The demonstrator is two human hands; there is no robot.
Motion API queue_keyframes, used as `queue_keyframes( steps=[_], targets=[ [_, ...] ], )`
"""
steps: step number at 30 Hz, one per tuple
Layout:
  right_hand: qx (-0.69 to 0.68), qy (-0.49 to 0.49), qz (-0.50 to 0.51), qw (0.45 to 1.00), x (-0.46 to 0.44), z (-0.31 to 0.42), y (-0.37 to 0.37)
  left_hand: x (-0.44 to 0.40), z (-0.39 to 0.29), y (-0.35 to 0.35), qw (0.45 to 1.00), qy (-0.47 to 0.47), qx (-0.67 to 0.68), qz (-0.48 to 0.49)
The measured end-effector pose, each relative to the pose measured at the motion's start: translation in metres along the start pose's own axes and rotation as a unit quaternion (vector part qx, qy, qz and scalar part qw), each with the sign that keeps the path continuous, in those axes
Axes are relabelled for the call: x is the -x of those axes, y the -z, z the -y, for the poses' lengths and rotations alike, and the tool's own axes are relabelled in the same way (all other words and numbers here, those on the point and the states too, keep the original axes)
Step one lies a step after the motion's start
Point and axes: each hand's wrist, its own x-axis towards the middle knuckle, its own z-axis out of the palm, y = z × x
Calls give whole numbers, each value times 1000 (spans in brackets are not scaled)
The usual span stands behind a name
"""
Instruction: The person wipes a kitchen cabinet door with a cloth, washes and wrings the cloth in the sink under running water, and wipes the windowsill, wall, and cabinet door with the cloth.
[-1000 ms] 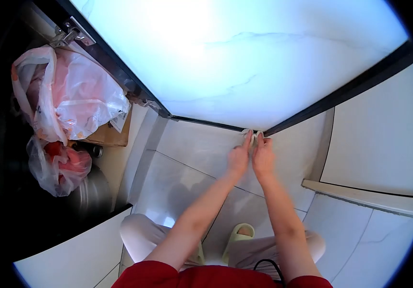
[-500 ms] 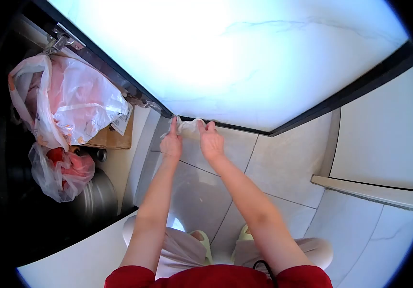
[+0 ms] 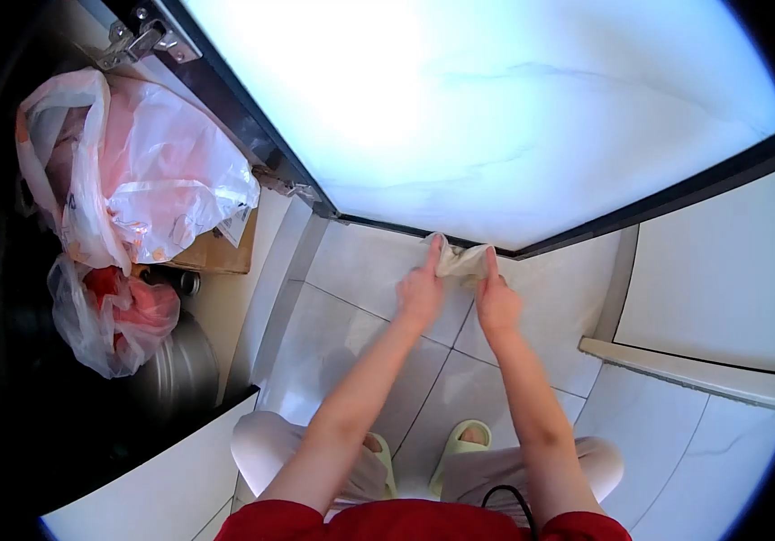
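Note:
A thin off-white cloth is stretched between my two hands, against the dark bottom edge of the open white marbled cabinet door. My left hand grips the cloth's left end, its index finger pointing up at the edge. At the other end, my right hand pinches the cloth, with its index finger also extended toward the edge. Both hands sit near the door's lower right corner. The tucked fingers are partly hidden.
Left, the open cabinet holds a pink-white plastic bag, a clear bag with red contents, a cardboard box and a metal pot. A metal hinge joins the door. Grey floor tiles lie below; a white panel stands right.
Both hands have slid right along the door's bottom edge with the cloth, from near the hinge-side corner toward the far corner. The view has shifted slightly.

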Motion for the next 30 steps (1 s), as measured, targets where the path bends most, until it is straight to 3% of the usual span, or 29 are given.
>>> queue_keyframes(
  steps=[2,6,8,13,15,18,20,21,22,23,24,26,27,29,30],
  targets=[
    [-32,-1,-15,999,-4,22,-11,-9,21,25,996,-28,-87,-2],
    [-49,16,13,999,-15,75,-22,-17,58,58,993,18,-111,-44],
    [-31,52,71,996,-19,99,-26,-22,81,70,984,84,-139,-78],
    [-53,92,100,989,-33,157,-46,-27,103,102,983,91,-136,-88],
    [-76,84,98,989,-31,155,-48,-26,100,101,981,104,-149,-74],
    [-97,148,56,983,-28,127,-35,-29,111,97,981,100,-131,-97],
    [-235,87,-46,967,-16,105,-25,-35,140,88,972,18,-67,-223],
    [-235,87,-50,967,-7,99,-21,-35,142,88,963,-12,-47,-263],
    [-241,45,-77,966,5,93,-14,-27,128,94,960,31,147,-235],
    [-247,1,-105,963,14,89,-9,-19,113,98,919,73,334,-195],
    [-245,0,-108,963,20,87,-2,-13,95,100,919,70,335,-193],
    [-363,-62,-164,915,29,89,14,-1,59,101,770,78,588,-237],
    [-363,-63,-165,915,28,91,26,1,47,104,770,77,588,-235],
    [-580,-98,-192,786,19,102,57,2,26,111,663,87,708,-227],
    [-647,-40,-260,716,11,111,72,3,12,119,663,88,708,-226]
  ],
)
